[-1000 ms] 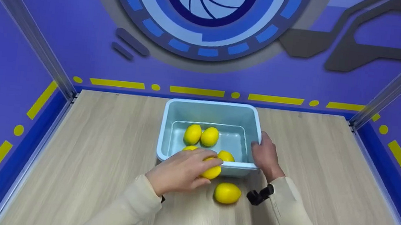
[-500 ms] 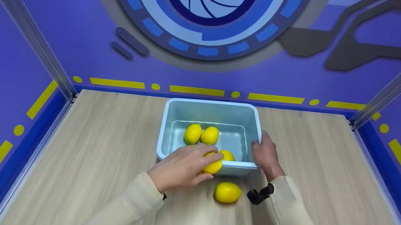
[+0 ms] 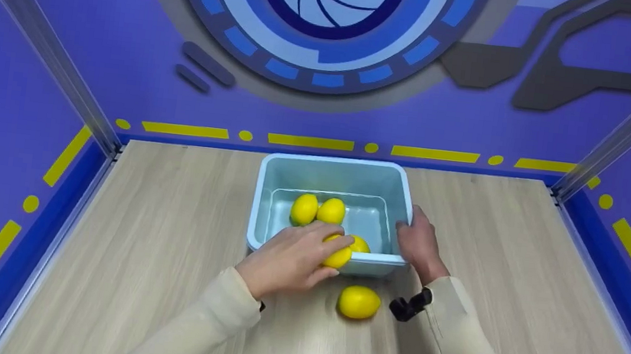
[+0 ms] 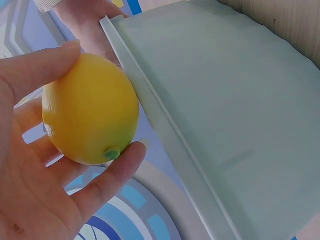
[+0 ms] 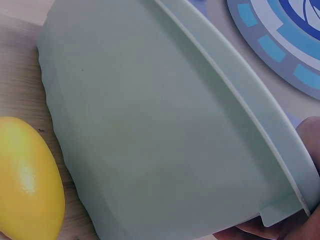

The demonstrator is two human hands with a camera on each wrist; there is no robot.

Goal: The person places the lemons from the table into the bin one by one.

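Note:
My left hand (image 3: 291,255) grips a yellow lemon (image 4: 92,107) between thumb and fingers, right at the near rim of a pale blue plastic bin (image 3: 336,163). In the left wrist view the lemon's green stem end faces the camera, beside the bin's rim. My right hand (image 3: 419,243) holds the bin's right side, fingers curled round the rim; the right wrist view shows only part of it. Inside the bin lie two lemons side by side, a left one (image 3: 304,209) and a right one (image 3: 332,210), with another lemon (image 3: 360,244) near the front wall.
One loose lemon (image 3: 359,302) rests on the wooden table (image 3: 168,214) in front of the bin, also close to the bin's base in the right wrist view. A blue patterned wall (image 3: 322,118) rises behind, with side panels at left and right.
The left hand has moved the gripped lemon slightly up and away, further over the bin's near rim, covering a lemon seen inside earlier. The right hand and bin stay in place.

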